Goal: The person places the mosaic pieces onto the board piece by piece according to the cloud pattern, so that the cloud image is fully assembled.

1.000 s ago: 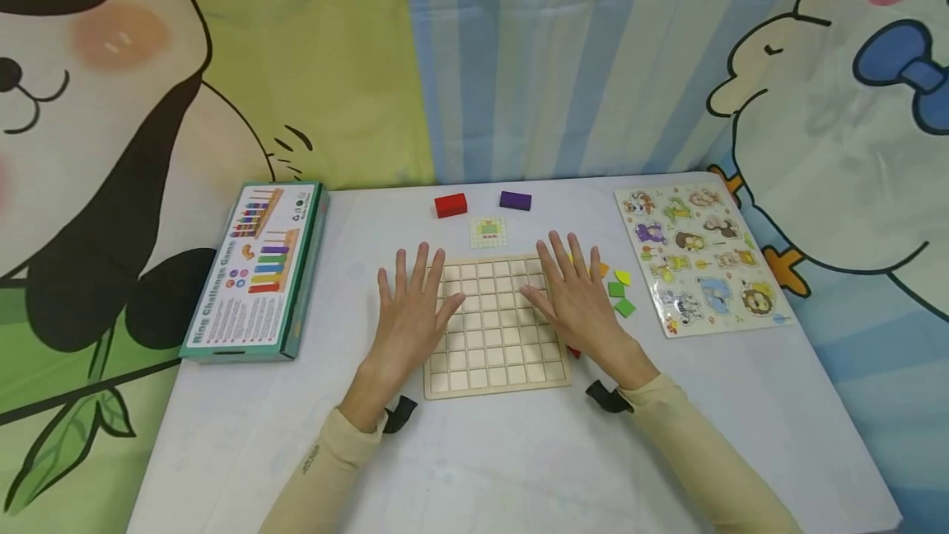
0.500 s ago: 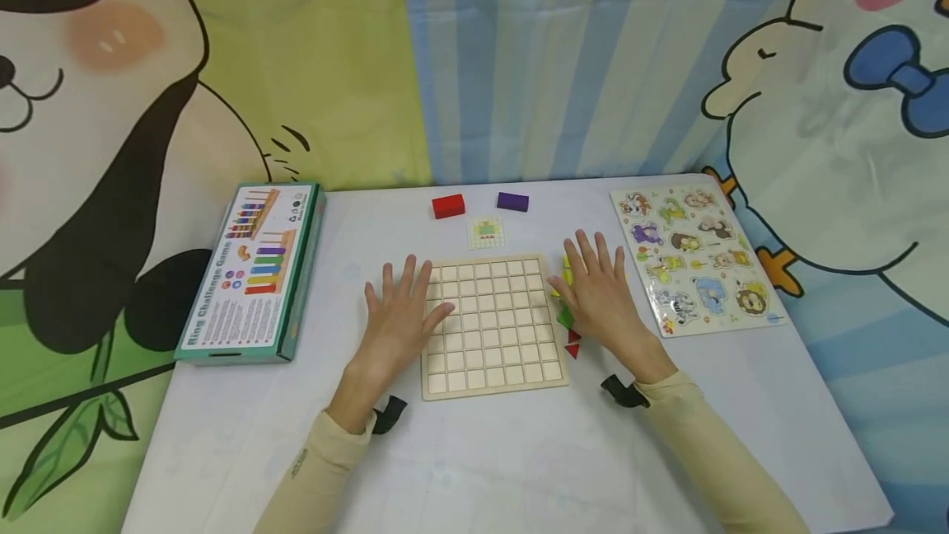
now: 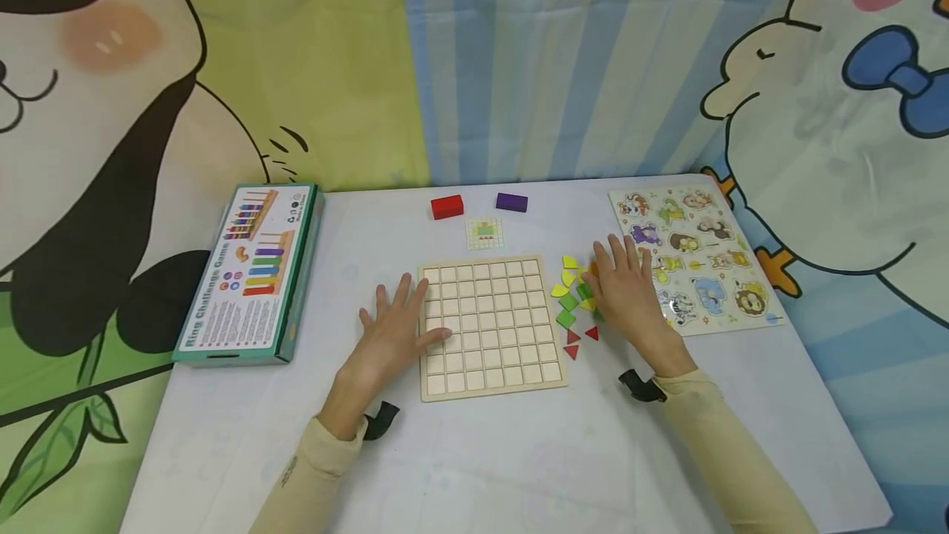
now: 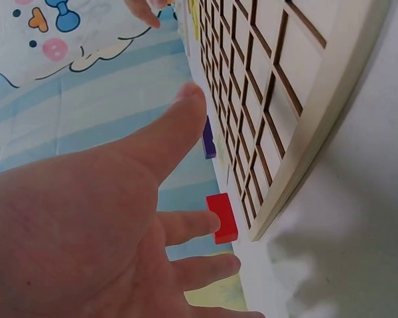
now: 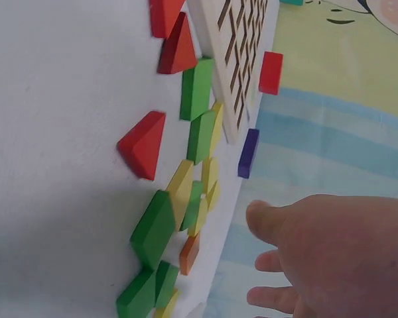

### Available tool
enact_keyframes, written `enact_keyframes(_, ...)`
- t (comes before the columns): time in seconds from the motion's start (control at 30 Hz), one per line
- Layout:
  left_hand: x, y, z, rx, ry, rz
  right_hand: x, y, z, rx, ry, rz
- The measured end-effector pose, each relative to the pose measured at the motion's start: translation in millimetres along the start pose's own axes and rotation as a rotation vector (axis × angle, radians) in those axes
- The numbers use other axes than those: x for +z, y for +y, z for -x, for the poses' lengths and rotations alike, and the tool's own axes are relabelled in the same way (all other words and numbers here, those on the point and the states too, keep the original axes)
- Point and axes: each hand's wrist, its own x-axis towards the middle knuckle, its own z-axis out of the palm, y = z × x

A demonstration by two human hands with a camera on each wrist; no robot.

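A pale wooden grid board [image 3: 493, 334] lies flat on the white table. My left hand [image 3: 393, 332] hovers by its left edge with fingers spread and nothing held; in the left wrist view the thumb [image 4: 179, 129] stands apart from the board. On the board's right side lie several small coloured pieces: green squares [image 3: 566, 319], red triangles [image 3: 572, 352] and yellow pieces [image 3: 559, 291]. Above the right part of these pieces is my right hand [image 3: 630, 299], its fingers extended and holding nothing. It hides some of them in the head view; an orange piece [image 5: 190, 253] shows in the right wrist view.
Behind the board lie a small card with a grid picture [image 3: 485, 233], a red block [image 3: 447, 207] and a purple block [image 3: 511, 202]. A green-edged game box [image 3: 248, 274] stands at left. An animal puzzle board [image 3: 697, 258] lies at right. A cartoon curtain [image 3: 511, 56] hangs behind.
Both hands have moved apart from over the board: the left one leftward and slightly nearer, the right one rightward over the coloured pieces. More of the pieces and the board now show.
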Motion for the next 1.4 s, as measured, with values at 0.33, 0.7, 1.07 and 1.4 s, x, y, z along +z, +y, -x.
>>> enact_keyframes(0.33,0.2,-1.0,2.0,-0.005,-0.031,0.021,8,15,-2,0.003,0.016,0.026)
enact_keyframes(0.7,1.6,-2.3,3.1,-0.009,-0.075,0.033,17,25,-5,-0.034,0.078,0.009)
enact_keyframes(1.07,0.6,-1.9,5.4,-0.013,-0.123,0.017,25,27,-5,-0.09,0.173,0.017)
enact_keyframes(1.4,2.9,1.5,5.2,-0.017,-0.135,0.023,21,28,-13,-0.113,0.241,0.032)
